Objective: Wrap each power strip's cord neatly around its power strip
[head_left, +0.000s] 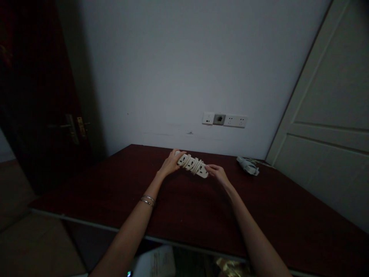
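Note:
A white power strip (203, 172) with its white cord (197, 165) wound around its middle is held above the dark red tabletop, slanting down to the right. My left hand (170, 162) is closed on its left end, with the thumb over the top face. At the right end, the fingers of my right hand (216, 172) pinch the strip's edge near the cord. Several socket holes face up between the coils. Whether the cord's plug is tucked in, I cannot tell.
Toward the back right of the table (115, 184) lies a grey-white folded bundle (248, 166). Wall sockets (235, 121) sit above the table's back edge. A dark door (37, 96) stands at left, a pale panelled door (331, 127) at right. Under the front edge is a box (163, 261).

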`<action>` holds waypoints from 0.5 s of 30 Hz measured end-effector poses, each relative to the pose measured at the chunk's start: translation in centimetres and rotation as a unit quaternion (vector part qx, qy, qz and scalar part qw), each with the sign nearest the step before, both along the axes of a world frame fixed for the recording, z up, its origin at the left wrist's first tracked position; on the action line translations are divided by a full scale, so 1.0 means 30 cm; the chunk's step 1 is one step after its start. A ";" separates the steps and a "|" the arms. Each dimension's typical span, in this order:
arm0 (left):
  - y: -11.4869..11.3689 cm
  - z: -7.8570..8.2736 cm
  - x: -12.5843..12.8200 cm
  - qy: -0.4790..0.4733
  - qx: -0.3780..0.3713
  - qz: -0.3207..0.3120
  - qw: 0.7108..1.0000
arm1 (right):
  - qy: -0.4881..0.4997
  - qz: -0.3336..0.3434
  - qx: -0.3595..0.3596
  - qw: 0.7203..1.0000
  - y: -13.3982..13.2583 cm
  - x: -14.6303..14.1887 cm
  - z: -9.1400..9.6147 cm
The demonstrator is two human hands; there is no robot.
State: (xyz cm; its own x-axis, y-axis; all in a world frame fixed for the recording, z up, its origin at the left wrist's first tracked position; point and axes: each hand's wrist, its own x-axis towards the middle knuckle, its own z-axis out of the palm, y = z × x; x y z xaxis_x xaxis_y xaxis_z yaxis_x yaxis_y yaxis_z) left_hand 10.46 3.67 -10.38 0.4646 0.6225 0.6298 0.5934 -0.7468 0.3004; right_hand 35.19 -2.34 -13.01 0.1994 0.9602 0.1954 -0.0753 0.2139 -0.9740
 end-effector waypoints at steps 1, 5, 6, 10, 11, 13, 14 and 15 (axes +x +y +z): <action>0.011 -0.009 0.001 -0.030 -0.015 0.001 0.999 | 0.016 -0.002 -0.007 1.000 0.002 -0.005 -0.005; 0.070 -0.044 0.022 -0.219 -0.112 0.011 0.969 | 0.089 -0.016 -0.031 0.995 0.006 -0.016 -0.020; 0.084 -0.052 0.031 -0.264 -0.158 0.014 0.951 | 0.109 -0.018 -0.034 0.993 0.007 -0.017 -0.021; 0.113 -0.080 0.078 -0.327 -0.315 0.006 0.891 | 0.180 -0.009 -0.035 0.983 0.005 -0.017 -0.017; 0.110 -0.086 0.091 -0.322 -0.337 -0.010 0.885 | 0.194 -0.003 -0.035 0.980 0.003 -0.018 -0.012; 0.089 -0.092 0.117 -0.315 -0.381 -0.058 0.867 | 0.217 0.010 -0.035 0.976 -0.002 -0.021 0.000; 0.073 -0.092 0.129 -0.312 -0.397 -0.085 0.859 | 0.227 0.017 -0.035 0.973 -0.007 -0.023 0.007; 0.054 -0.088 0.140 -0.311 -0.407 -0.112 0.852 | 0.236 0.024 -0.036 0.971 -0.011 -0.027 0.015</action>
State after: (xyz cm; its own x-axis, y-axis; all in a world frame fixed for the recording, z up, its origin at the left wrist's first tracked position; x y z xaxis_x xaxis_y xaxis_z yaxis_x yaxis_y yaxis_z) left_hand 14.66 5.29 -13.01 0.3633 0.9102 0.1988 0.0015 -0.2140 0.9768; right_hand 34.39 -2.68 -12.57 0.2050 0.9785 0.0247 -0.5258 0.1313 -0.8404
